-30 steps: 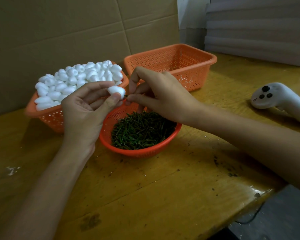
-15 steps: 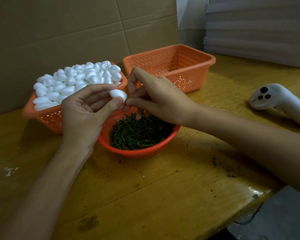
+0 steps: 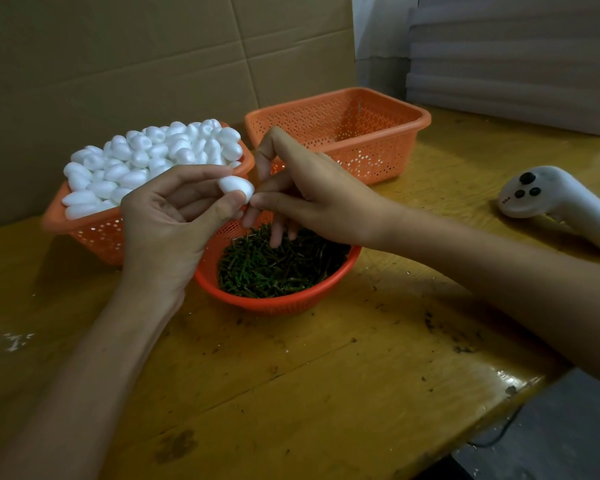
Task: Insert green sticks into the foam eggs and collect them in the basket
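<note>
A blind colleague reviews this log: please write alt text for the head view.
The left hand pinches a white foam egg while the right hand pinches at its tip, above an orange bowl of green sticks. Behind stand an orange basket heaped with eggs and a second orange basket.

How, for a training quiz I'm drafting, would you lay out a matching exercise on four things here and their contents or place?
1. left rectangular basket
2. rear rectangular basket
3. round basket
4. white controller

A. holds green sticks
B. lies on the table, far right
C. shows nothing inside
D. heaped with foam eggs

Pairs: 1-D, 2-C, 3-A, 4-B.
</note>
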The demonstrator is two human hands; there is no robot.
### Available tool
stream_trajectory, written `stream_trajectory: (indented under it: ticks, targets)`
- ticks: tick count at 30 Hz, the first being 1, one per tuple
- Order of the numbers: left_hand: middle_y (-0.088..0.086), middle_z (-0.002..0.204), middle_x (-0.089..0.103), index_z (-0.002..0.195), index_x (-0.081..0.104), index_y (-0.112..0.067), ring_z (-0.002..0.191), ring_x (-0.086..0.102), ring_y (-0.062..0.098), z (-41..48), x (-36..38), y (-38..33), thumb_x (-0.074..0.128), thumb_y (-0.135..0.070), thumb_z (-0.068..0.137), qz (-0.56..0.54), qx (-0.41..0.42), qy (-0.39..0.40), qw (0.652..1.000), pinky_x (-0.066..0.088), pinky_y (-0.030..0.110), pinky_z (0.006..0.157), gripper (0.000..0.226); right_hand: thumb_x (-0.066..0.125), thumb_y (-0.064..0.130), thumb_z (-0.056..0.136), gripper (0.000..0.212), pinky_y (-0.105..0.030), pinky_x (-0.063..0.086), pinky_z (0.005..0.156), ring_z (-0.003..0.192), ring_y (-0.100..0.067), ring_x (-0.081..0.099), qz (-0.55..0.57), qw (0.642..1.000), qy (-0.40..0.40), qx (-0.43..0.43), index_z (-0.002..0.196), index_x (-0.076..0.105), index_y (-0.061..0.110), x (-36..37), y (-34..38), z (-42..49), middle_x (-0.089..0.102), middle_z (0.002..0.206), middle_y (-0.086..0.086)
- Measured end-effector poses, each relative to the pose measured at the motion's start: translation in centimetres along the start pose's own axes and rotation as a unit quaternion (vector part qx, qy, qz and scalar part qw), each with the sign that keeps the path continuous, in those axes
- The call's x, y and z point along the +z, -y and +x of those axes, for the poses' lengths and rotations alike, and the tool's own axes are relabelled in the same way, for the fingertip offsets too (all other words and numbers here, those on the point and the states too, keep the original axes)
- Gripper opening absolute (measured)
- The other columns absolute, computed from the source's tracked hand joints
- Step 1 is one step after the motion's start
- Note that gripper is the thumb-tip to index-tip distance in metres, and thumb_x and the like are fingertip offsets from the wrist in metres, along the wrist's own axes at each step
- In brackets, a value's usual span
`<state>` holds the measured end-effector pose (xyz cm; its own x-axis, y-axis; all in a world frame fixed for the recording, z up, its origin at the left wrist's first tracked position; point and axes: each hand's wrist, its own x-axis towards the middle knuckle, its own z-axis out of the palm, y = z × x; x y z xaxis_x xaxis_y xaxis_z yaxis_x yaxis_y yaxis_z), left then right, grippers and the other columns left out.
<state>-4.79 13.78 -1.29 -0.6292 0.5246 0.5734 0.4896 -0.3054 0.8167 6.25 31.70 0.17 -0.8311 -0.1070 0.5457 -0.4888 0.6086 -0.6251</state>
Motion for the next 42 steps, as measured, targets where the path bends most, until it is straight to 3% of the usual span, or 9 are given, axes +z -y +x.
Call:
stream_trajectory:
  ticks: [8,15,20,29,33,42]
  targets:
    - [0.006,0.112,0.08,0.117,0.074,-0.014,0.103,0.078,0.027,-0.1,0.1,0.0,0.08,-0.008,0.09,-0.001,0.0,0.006,1.0,0.065,0.034,0.081,0.028,0.07,0.026,0.1,0.025,-0.022,0.055,0.059,0.058,-0.011,0.073,-0.087,0.994,-0.04,0.052,0.102,0.058,0.005,-0.1,0.5,0.1,0.078,0.077,0.005]
    - [0.006,0.107,0.081,0.122,0.068,-0.014,0.095,0.08,0.027,-0.2,0.4,-0.2,0.082,-0.008,0.089,0.002,-0.002,0.002,1.0,0.064,0.031,0.075,0.037,0.072,0.031,0.098,0.021,-0.031,0.057,0.074,0.063,-0.003,0.072,-0.152,0.984,-0.042,0.079,0.085,0.071,0.014,0.0,0.9,0.1,0.077,0.071,0.006]
    - [0.001,0.106,0.081,0.112,0.072,-0.02,0.093,0.079,0.023,-0.3,0.6,-0.5,0.082,-0.014,0.089,0.007,0.01,0.015,1.0,0.065,0.031,0.074,0.026,0.073,0.029,0.097,0.02,-0.022,0.057,0.068,0.057,-0.003,0.071,-0.117,0.99,-0.023,0.072,0.085,0.074,0.013,0.0,1.1,-0.1,0.077,0.07,0.009]
    - [-0.001,0.104,0.081,0.113,0.073,-0.02,0.091,0.079,0.021,-0.4,0.7,-0.8,0.082,-0.017,0.087,0.015,0.015,0.027,0.999,0.064,0.029,0.071,0.028,0.075,0.021,0.096,0.018,-0.027,0.059,0.06,0.063,-0.018,0.075,-0.033,0.995,0.006,0.093,0.092,0.078,0.004,-0.3,0.4,0.0,0.079,0.078,-0.002]
    - [0.001,0.106,0.08,0.112,0.073,-0.019,0.089,0.079,0.021,-0.4,0.8,-0.8,0.082,-0.015,0.086,0.022,0.018,0.019,0.999,0.064,0.029,0.069,0.027,0.073,0.02,0.097,0.018,-0.039,0.062,0.061,0.065,-0.021,0.076,-0.013,0.994,0.013,0.105,0.095,0.076,0.002,-0.4,0.2,0.0,0.079,0.079,-0.004]
    - [0.003,0.105,0.08,0.11,0.075,-0.02,0.091,0.079,0.023,-0.4,0.8,-0.7,0.085,-0.017,0.083,0.029,0.026,0.01,0.999,0.063,0.029,0.069,0.029,0.07,0.018,0.099,0.017,-0.033,0.059,0.061,0.069,-0.024,0.077,0.021,0.991,0.039,0.126,0.097,0.075,0.002,-0.4,0.0,0.2,0.08,0.084,-0.006]
